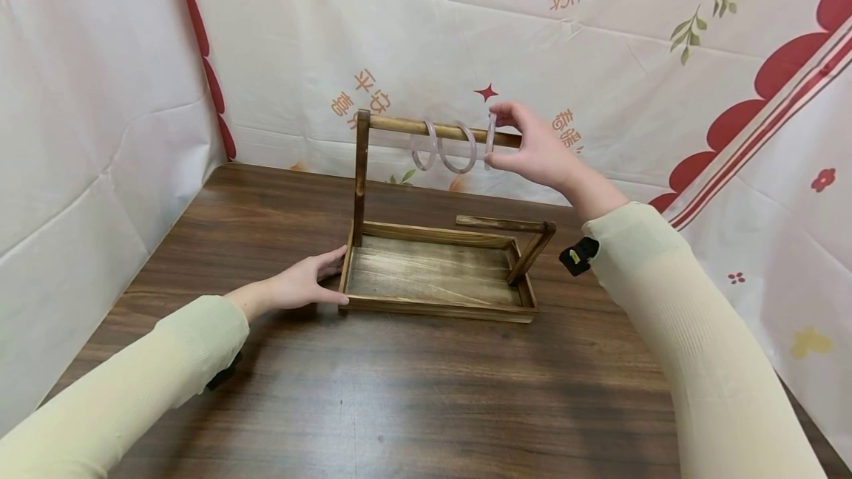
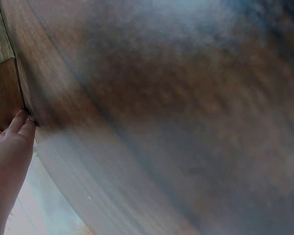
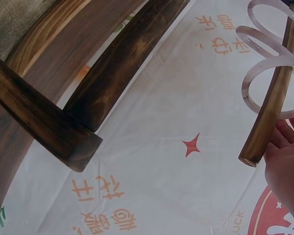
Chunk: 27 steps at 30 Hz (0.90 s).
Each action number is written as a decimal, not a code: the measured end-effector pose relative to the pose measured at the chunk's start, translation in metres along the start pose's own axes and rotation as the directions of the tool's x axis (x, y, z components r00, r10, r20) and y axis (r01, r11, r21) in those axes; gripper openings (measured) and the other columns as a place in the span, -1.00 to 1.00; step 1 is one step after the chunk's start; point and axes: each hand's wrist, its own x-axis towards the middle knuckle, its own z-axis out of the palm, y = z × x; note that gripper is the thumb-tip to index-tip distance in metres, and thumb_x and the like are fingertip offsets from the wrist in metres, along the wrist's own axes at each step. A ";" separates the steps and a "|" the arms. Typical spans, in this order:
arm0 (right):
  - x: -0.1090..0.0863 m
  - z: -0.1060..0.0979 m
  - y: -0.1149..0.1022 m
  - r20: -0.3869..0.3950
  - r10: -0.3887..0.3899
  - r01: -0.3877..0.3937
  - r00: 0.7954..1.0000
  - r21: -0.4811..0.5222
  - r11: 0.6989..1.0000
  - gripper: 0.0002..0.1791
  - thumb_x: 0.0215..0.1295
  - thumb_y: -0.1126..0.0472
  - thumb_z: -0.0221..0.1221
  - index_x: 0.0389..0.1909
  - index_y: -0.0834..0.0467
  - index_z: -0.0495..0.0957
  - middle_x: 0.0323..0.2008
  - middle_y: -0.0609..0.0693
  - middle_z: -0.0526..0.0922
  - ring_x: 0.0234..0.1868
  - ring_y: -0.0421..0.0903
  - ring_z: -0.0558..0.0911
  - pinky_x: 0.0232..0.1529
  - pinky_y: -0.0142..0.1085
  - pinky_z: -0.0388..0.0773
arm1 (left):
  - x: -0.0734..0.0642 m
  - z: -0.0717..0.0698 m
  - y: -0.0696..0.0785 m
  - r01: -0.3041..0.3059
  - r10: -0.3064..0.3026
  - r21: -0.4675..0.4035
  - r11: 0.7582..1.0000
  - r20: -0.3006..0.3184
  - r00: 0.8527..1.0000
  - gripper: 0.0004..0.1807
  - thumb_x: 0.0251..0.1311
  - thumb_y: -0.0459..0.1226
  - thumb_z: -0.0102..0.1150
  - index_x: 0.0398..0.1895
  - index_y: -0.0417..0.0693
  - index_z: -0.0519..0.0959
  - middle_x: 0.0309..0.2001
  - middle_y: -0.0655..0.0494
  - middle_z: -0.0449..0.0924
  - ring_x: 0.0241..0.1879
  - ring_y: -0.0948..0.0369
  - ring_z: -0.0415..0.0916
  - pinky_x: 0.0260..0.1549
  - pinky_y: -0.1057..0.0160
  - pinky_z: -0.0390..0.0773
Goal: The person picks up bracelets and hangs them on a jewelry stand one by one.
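Note:
A wooden stand [image 1: 361,176] has a tray base, a long upper bar and a lower bar. My right hand [image 1: 532,146] pinches a pale, translucent bangle [image 1: 490,140] between thumb and fingers, near the upper bar's free end. That bar passes through the held bangle [image 3: 245,93] in the right wrist view. Farther along it hang two similar bangles, a middle one [image 1: 473,148] and a left one [image 1: 434,140]. At the tray's left end rests my left hand [image 1: 302,283], thumb by the front corner and fingers extended along the side wall.
The lower bar [image 1: 499,224] points left from a slanted post on the tray's right side. Brown wood-grain table [image 1: 413,390] lies beneath the stand. Printed white cloth [image 1: 293,43] hangs behind and at both sides, close to the upper bar.

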 end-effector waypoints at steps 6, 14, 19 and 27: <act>0.001 0.001 0.000 0.013 -0.024 0.025 1.000 -0.038 0.999 -0.28 0.08 0.30 0.23 0.29 0.24 0.18 0.18 0.16 0.37 0.30 0.08 0.37 0.26 -0.05 0.32 | 0.001 0.000 -0.001 -0.006 0.006 -0.005 1.000 0.003 1.000 0.05 0.14 -0.16 0.27 0.47 -0.27 -0.23 0.47 -0.28 -0.19 0.37 -0.19 0.07 0.27 -0.13 0.20; 0.003 0.002 0.004 0.031 -0.045 0.048 0.998 -0.083 0.995 -0.28 0.07 0.30 0.25 0.26 0.26 0.19 0.16 0.18 0.39 0.28 0.11 0.39 0.29 -0.06 0.28 | 0.001 0.000 -0.001 0.000 0.000 0.011 1.000 -0.003 1.000 0.06 0.12 -0.12 0.28 0.48 -0.24 -0.22 0.47 -0.27 -0.16 0.37 -0.18 0.08 0.27 -0.12 0.20; 0.003 0.003 0.006 0.043 -0.049 0.053 0.998 -0.087 0.995 -0.27 0.07 0.29 0.26 0.26 0.29 0.18 0.16 0.21 0.39 0.26 0.13 0.40 0.30 -0.05 0.27 | 0.001 -0.001 -0.001 0.006 -0.006 0.001 1.000 -0.004 1.000 0.07 0.11 -0.13 0.30 0.48 -0.22 -0.22 0.47 -0.25 -0.16 0.37 -0.17 0.08 0.27 -0.11 0.20; 0.005 0.006 0.005 0.052 -0.077 0.082 0.996 -0.111 0.990 -0.29 0.05 0.33 0.27 0.23 0.35 0.21 0.11 0.24 0.40 0.22 0.16 0.42 0.29 -0.05 0.29 | 0.001 0.000 -0.002 -0.004 0.004 0.003 1.000 -0.001 1.000 0.05 0.13 -0.15 0.27 0.47 -0.25 -0.23 0.46 -0.29 -0.17 0.37 -0.19 0.08 0.26 -0.13 0.20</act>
